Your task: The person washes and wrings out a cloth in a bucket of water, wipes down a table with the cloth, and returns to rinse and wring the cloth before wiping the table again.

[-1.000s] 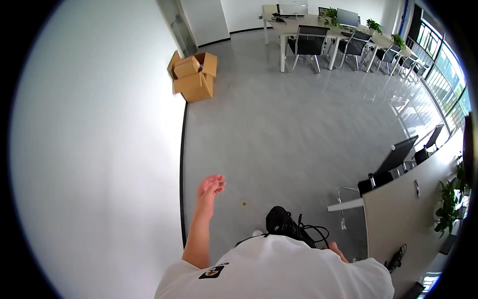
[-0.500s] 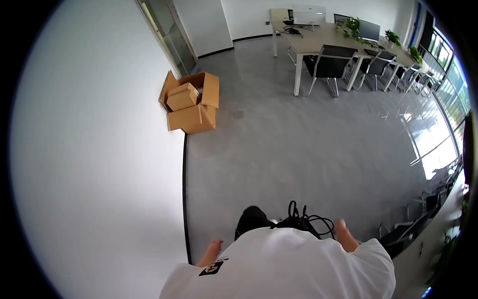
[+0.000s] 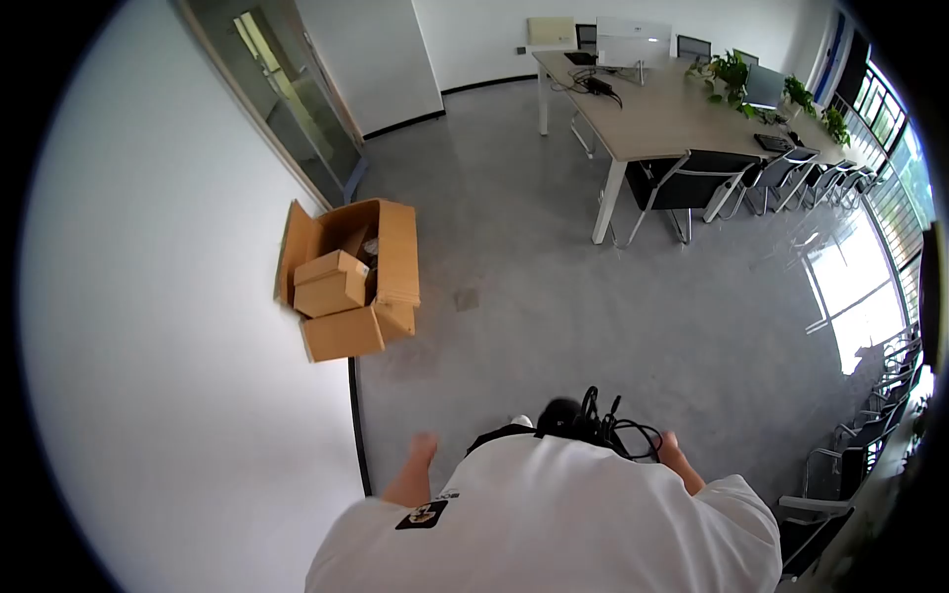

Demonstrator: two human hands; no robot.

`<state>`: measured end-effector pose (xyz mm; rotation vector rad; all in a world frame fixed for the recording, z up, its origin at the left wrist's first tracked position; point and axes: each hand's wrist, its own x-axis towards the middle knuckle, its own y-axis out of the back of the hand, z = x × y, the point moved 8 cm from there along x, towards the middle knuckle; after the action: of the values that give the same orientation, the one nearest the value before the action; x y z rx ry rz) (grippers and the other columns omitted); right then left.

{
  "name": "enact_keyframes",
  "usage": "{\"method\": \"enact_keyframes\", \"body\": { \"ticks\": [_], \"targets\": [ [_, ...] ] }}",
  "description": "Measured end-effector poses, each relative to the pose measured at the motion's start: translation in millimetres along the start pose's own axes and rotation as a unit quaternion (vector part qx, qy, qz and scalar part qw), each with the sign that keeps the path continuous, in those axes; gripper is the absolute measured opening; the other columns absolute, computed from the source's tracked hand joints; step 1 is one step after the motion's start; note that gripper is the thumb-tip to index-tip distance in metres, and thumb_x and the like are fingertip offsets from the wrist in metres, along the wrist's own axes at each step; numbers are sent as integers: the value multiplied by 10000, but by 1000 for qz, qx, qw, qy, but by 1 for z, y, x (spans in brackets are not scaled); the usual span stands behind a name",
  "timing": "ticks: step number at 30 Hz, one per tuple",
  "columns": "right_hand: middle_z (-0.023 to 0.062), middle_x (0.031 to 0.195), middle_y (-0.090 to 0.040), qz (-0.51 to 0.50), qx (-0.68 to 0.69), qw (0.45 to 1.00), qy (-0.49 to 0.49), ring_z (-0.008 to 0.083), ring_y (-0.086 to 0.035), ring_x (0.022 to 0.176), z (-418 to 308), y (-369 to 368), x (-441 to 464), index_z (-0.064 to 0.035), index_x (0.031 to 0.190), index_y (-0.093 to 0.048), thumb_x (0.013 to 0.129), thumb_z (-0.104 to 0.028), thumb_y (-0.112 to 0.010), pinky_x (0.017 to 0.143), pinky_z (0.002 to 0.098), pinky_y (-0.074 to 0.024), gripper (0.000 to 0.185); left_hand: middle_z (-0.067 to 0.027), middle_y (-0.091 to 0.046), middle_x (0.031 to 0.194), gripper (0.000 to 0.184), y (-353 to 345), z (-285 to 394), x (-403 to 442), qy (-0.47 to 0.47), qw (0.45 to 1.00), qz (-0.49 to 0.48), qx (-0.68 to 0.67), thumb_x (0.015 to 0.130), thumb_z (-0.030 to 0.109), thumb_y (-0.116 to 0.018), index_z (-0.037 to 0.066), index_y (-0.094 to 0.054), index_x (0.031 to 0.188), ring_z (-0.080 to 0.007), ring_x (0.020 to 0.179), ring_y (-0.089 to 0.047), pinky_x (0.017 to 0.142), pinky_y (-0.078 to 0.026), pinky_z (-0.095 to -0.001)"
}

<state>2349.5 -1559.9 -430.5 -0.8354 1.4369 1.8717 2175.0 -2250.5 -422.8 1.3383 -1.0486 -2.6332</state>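
My left hand (image 3: pixel 424 447) hangs beside my body on the wall side, smeared by motion, with no object visible at it. On the other side my right hand (image 3: pixel 669 445) is low by my waist, its fingers too small and indistinct to make out. Black cables (image 3: pixel 621 427) stick out in loops in front of my waist, and one loop reaches the edge of the right hand; whether the hand grips it I cannot tell. Ahead on the left, a large open cardboard box (image 3: pixel 398 252) stands on the floor against the wall, with a smaller cardboard box (image 3: pixel 329 287) inside. Both hands are apart from the boxes.
A long table (image 3: pixel 657 124) at the back right carries monitors, plants and a bundle of black cables (image 3: pixel 597 86). Black chairs (image 3: pixel 692 183) line its near side, and more chairs (image 3: pixel 855 460) stand along the right. A glass door (image 3: pixel 287 99) is beyond the box.
I have moved forward: the cardboard box and the table look nearer and lower in view. My left hand has swung forward; the right hand stays by the cables.
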Motion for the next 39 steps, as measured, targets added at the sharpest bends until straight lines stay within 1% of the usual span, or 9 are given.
{"method": "enact_keyframes", "body": {
  "ticks": [3, 8, 17, 19, 20, 21, 27, 29, 39],
  "targets": [
    [52, 981, -730, -83, 100, 992, 6, 235, -692, 927, -14, -20, -24, -154, 883, -759, 809, -345, -647, 741, 386, -532, 233, -152, -687, 1013, 430, 42, 207, 80, -160, 986, 45, -2, 833, 336, -656, -13, -625, 1082, -309, 1014, -630, 884, -483, -400],
    [49, 990, -726, -185, 207, 960, -23, 225, -683, 945, 2, 57, 32, -155, 906, -753, 826, -323, -626, 755, 394, -521, 225, -144, -691, 975, 395, 86, 473, 152, -292, 949, 64, -98, 821, 322, -689, 8, -637, 1054, -274, 944, -651, 847, -500, -380],
    [78, 979, -721, -7, 49, 999, -20, 237, -684, 949, 160, 475, 356, -150, 936, -742, 853, -273, -591, 734, 379, -539, 212, -194, -701, 891, 371, 81, 471, 313, -63, 998, -19, 14, 765, 323, -693, -17, -698, 914, -299, 868, -671, 783, -515, -416],
    [171, 910, -698, 267, 382, 881, -81, 309, -692, 791, 230, 573, 469, -69, 954, -723, 861, -238, -543, 696, 441, -536, 264, -218, -687, 780, 374, 87, 456, 353, -72, 996, 1, 43, 768, 330, -667, -35, -705, 838, -328, 821, -683, 755, -514, -433],
    [67, 794, -681, 199, 697, 673, -146, 219, -638, 671, 235, 675, 444, -29, 912, -709, 884, -207, -581, 578, 378, -511, 222, -227, -675, 727, 378, 81, 428, 396, -68, 996, 28, 56, 772, 330, -655, -44, -703, 799, -345, 800, -686, 742, -512, -441],
    [44, 872, -657, 196, 783, 582, -93, 178, -627, 775, 229, 764, 434, -38, 1043, -680, 926, -198, -571, 638, 353, -524, 226, -226, -676, 743, 375, 97, 444, 383, -37, 997, 4, 71, 773, 327, -654, -43, -700, 813, -341, 808, -684, 743, -511, -440],
    [90, 1105, -651, 174, 933, 310, 57, 205, -626, 986, 228, 1034, 508, -33, 1216, -596, 964, -153, -519, 818, 383, -549, 290, -217, -680, 834, 368, 152, 570, 473, 18, 993, -32, 113, 781, 307, -651, -40, -678, 900, -322, 855, -672, 750, -507, -432],
    [114, 1120, -654, 66, 984, 134, 101, 243, -632, 1003, 223, 1081, 548, -29, 1225, -586, 980, -164, -497, 877, 414, -551, 294, -214, -681, 864, 370, 177, 645, 528, 7, 993, -33, 112, 783, 300, -650, -40, -670, 929, -316, 870, -668, 753, -505, -430],
    [109, 1106, -667, 77, 993, -52, 75, 243, -649, 984, 313, 1277, 680, -35, 1147, -599, 1001, -187, -458, 881, 416, -553, 253, -136, -689, 974, 312, 275, 1213, 817, -246, 967, 57, -19, 805, 227, -696, 10, -644, 1022, -245, 934, -653, 824, -510, -357]
  ]
}}
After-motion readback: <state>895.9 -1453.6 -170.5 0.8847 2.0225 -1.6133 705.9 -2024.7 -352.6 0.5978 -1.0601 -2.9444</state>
